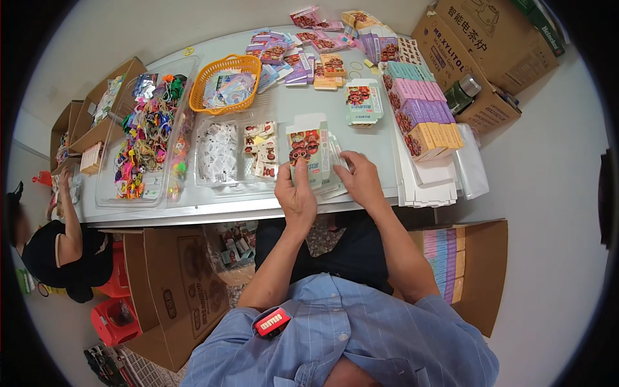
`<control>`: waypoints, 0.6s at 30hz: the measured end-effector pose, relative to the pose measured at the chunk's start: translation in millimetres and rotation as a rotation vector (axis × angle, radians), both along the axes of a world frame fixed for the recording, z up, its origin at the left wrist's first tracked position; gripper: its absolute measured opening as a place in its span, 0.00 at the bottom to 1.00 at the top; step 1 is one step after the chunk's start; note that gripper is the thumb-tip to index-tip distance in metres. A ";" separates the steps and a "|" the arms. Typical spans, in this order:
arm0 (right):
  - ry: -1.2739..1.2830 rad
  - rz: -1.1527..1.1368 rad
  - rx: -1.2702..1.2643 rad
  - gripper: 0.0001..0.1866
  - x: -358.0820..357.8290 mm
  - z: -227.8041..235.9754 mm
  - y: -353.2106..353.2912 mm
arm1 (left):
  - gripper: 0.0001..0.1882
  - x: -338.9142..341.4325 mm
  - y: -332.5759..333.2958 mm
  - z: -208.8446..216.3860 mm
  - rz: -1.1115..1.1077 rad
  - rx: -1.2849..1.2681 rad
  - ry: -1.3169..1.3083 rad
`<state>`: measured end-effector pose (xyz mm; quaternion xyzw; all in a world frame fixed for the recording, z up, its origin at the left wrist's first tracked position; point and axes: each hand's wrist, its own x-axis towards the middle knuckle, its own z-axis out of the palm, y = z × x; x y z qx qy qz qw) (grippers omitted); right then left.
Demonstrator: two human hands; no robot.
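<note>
- Pale green card w/ red cartoon print: that carton [316,151] was in the L hand [296,197], to the R of the yellow basket [225,111] & nearer the body.
- L hand: clamped on the carton, thumb over its face, rest of the fingers mostly hidden; prob. pressed so the card didn't slide or flop.
- R hand [360,184]: farther R of the basket, fingertips by the edge of the loose flat cartons [334,161]. Thumb & index looked a bit parted; couldn't tell if they pinched anything.
- Green carton pile [363,106]: R of the basket, well apart from it; stacked neatly, presumably to save room.
- Clear tray [265,116]: just on the near side of the basket, w/ white packets [222,155] & small picture cards [260,155] side by side, likely so 2 sorts didn't mix.
- Basket itself held loose shiny packets [229,90]; its walls prob. kept them from spilling.
- Big clear bin [108,174]: L of the basket, full of bright trinkets [155,129].
- Small boxes [422,109]: far R of the basket, in tight rows by colour, prob. propping each other up.
- Writing: the carton's characters were too small to read. Brown boxes [506,55], far R of the basket, had bold dark Chinese & Latin lettering plus a kettle drawing.
</note>
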<state>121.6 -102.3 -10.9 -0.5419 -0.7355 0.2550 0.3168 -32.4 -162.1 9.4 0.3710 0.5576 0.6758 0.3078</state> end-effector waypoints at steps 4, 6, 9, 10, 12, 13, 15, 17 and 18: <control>0.283 -0.165 0.208 0.14 -2.7 14.3 -10.8 | 0.14 9.1 -14.0 1.9 -0.089 -0.009 -0.183; 0.552 -0.064 -0.091 0.13 -0.7 28.2 -20.9 | 0.13 13.1 -24.8 1.7 -0.152 -0.005 -0.227; 0.800 0.106 -0.563 0.12 7.8 29.8 -42.8 | 0.15 16.8 -40.0 0.9 -0.282 -0.047 -0.295; 0.880 0.132 -0.563 0.12 8.3 24.2 -50.5 | 0.15 11.2 -45.3 0.6 -0.450 -0.080 -0.453; 0.985 0.182 -0.630 0.12 11.7 20.2 -66.0 | 0.19 -4.9 -53.6 11.6 -0.627 -0.088 -0.603; 0.983 0.179 -0.639 0.12 14.6 17.6 -74.2 | 0.25 -16.0 -58.9 16.2 -0.798 -0.095 -0.748; 0.853 0.345 -0.705 0.14 16.8 12.5 -88.0 | 0.37 -42.4 -66.1 4.0 -1.087 -0.209 -0.821; 0.693 0.436 -0.779 0.14 11.8 10.2 -106.5 | 0.39 -40.2 -76.4 -0.1 -1.059 -0.148 -0.680; 0.703 0.459 -0.777 0.14 7.0 10.8 -113.8 | 0.39 -41.3 -80.3 -3.0 -1.047 -0.146 -0.679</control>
